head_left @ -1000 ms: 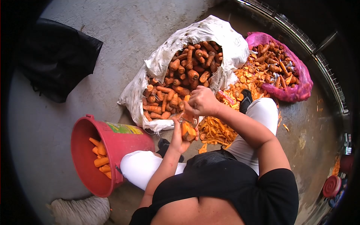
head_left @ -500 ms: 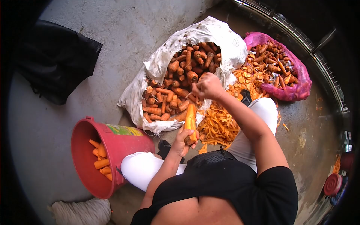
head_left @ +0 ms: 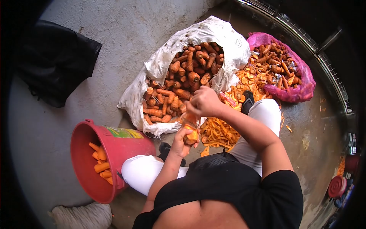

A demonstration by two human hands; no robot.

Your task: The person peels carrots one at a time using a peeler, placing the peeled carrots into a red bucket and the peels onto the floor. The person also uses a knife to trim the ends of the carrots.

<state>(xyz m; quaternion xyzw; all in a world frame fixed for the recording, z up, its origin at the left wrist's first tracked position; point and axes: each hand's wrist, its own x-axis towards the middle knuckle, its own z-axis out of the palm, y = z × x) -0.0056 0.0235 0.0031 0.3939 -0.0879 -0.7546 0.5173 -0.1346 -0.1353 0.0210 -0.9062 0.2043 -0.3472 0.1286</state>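
My left hand (head_left: 180,144) is wrapped around the thick end of a partly peeled carrot (head_left: 192,136), which points away from me. My right hand (head_left: 205,102) is closed just above the carrot's far end. It grips what looks like a peeler, smeared by motion and mostly hidden by the fingers. A red-and-white strip (head_left: 227,99) shows beside the right wrist. Past my hands lies an open white sack (head_left: 160,57) full of unpeeled carrots (head_left: 193,77). Orange peelings (head_left: 219,133) are heaped on the floor between my legs.
To my left a red bucket (head_left: 126,141) lies tipped, with peeled carrots (head_left: 102,166) inside. A pink sack (head_left: 307,78) of carrot scraps (head_left: 276,68) stands at the far right. Black cloth (head_left: 63,61) hangs at left, and a pale sack (head_left: 82,215) lies below the bucket.
My right hand has come down and toward me along the carrot, nearer my left hand. The left hand has moved slightly left and still grips the carrot.
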